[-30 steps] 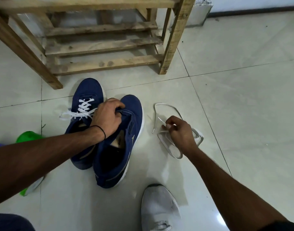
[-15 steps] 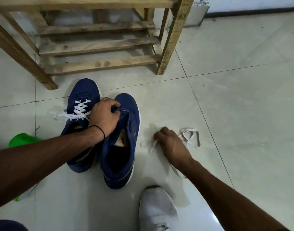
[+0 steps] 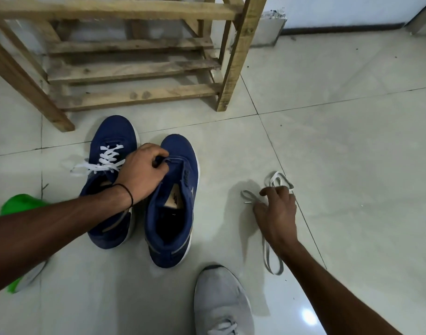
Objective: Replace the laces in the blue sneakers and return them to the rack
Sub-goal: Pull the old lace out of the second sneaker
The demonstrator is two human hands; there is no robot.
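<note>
One limp, featherlight lace (image 3: 248, 196) lies under your slack right hand (image 3: 277, 211); pinch its stiffer tip while your left hand (image 3: 142, 175) grips the unlaced blue sneaker (image 3: 177, 152).

Nothing here can be read as words or numbers. At the centre of the frame, the unlaced dark-blue fabric sneaker (image 3: 175, 151) carries a dark print on its tan insole (image 3: 174, 198) and a small pale emblem (image 3: 192, 189) on its side, both too small to make out.

1 head-worn wide-angle view, facing forward and down, near the floor (image 3: 352, 141), rack (image 3: 139, 71) at top
</note>
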